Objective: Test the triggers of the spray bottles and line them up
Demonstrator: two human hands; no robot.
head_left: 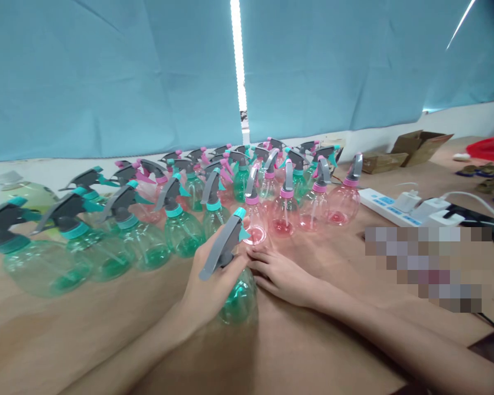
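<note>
The spray bottle in my left hand reads as clear green, with a grey trigger head and a teal nozzle tip. The green bottles have the same grey and teal tops. The pink bottles have grey triggers with pink collars. The worktop is plain tan brown and the curtain is flat blue. I see a white power strip with blue sockets, a black cable, a brown cardboard box and a red heap.

Single head view looks forward and down, seemingly close over the table.
</note>
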